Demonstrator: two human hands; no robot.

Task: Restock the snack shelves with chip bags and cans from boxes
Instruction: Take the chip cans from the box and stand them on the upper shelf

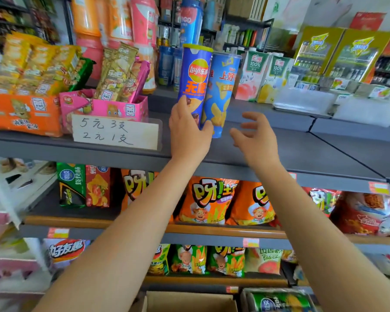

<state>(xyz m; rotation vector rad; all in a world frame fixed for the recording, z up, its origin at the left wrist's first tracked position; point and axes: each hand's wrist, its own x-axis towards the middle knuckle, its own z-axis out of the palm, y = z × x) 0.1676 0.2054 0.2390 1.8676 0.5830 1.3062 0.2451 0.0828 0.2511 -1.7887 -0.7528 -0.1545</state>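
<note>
Chip can (195,84) dark blue, upright on top shelf (279,149), left hand (188,134) fingers wrapped round its base, lighter blue can (221,93) touching at 3 o'clock, right hand (256,137) fingers spread wide, holding nothing

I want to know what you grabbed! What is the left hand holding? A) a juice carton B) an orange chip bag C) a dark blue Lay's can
C: the left hand curls round the dark blue Lay's can standing on the top shelf.
</note>
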